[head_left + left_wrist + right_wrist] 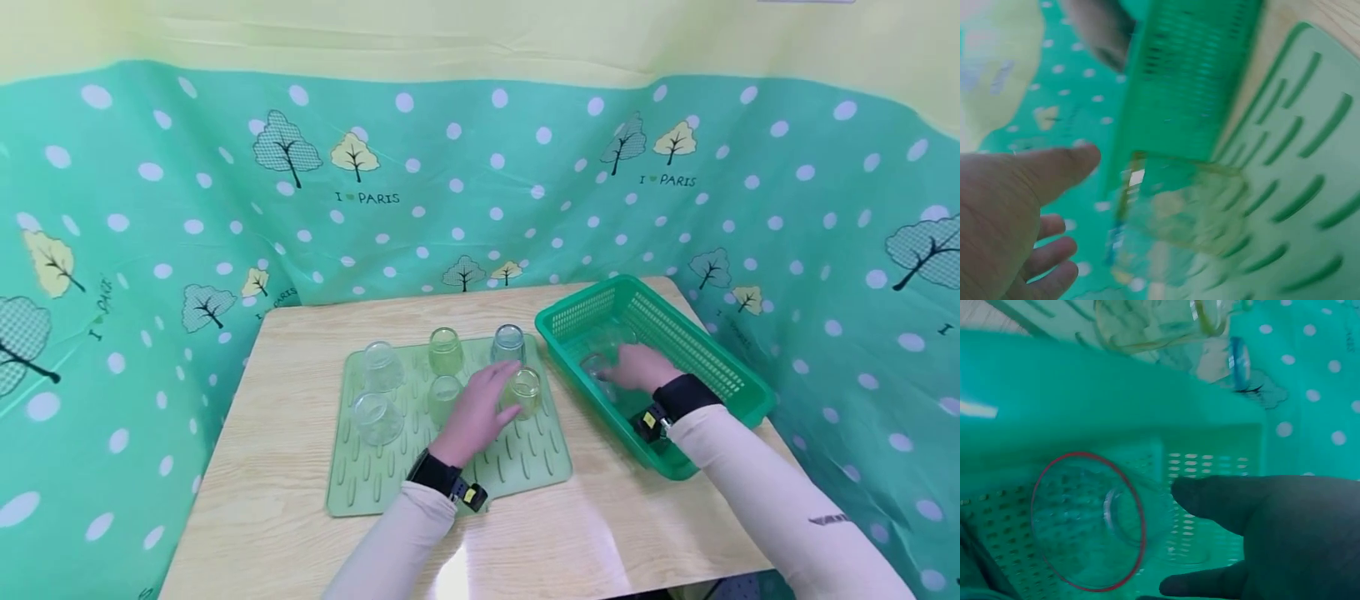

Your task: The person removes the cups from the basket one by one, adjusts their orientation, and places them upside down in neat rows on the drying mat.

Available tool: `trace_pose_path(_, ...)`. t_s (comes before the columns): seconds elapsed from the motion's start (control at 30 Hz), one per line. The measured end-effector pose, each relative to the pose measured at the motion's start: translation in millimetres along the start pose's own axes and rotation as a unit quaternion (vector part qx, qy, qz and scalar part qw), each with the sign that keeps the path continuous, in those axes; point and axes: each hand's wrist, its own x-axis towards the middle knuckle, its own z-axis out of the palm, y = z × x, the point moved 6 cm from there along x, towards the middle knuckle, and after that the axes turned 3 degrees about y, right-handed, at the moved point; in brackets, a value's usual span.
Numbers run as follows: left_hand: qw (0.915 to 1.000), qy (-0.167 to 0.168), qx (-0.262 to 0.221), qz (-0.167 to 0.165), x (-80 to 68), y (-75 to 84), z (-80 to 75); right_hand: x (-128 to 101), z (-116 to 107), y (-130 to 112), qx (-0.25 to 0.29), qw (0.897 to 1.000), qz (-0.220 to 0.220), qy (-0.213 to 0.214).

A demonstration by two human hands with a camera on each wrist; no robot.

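Inside green basket (678,346), right hand (637,367) loose beside red-rimmed glass (1088,522); left hand (476,412) open by yellow-tinted glass (523,392).

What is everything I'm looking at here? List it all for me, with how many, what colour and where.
Glasses on mat: six, clear, some tinted yellow-green or blue, upside down in two rows on the mat.
Glasses in basket: at least two, clear, one red-rimmed, lying inside the basket.
Drying mat: one, pale green, ridged, centre of the table.
Basket: one, green plastic mesh, right of the mat.
Table: one, light wood.
Backdrop cloth: teal with white dots and trees, behind and beside the table.
Left hand: fingers straight, at the front right glass on the mat.
Right hand: inside the basket, by a glass.
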Motion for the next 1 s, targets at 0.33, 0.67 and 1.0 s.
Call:
trace_pose_path(0.33,0.9926,0.081,-0.090,0.013,-38.7,-37.2,-86.3,19.0,11.7,12.6,0.088,0.994,0.028,-0.051)
trace_pose_path(0.67,0.9827,0.142,-0.116,-0.030,-73.9,-111.3,-153.1,20.7,19.7,5.3,0.024,0.997,0.037,-0.055)
trace_pose_path(1.0,0.9801,0.132,-0.135,-0.061,-74.6,-139.5,-157.3,22.6,19.6,8.8,0.035,0.998,0.035,-0.046)
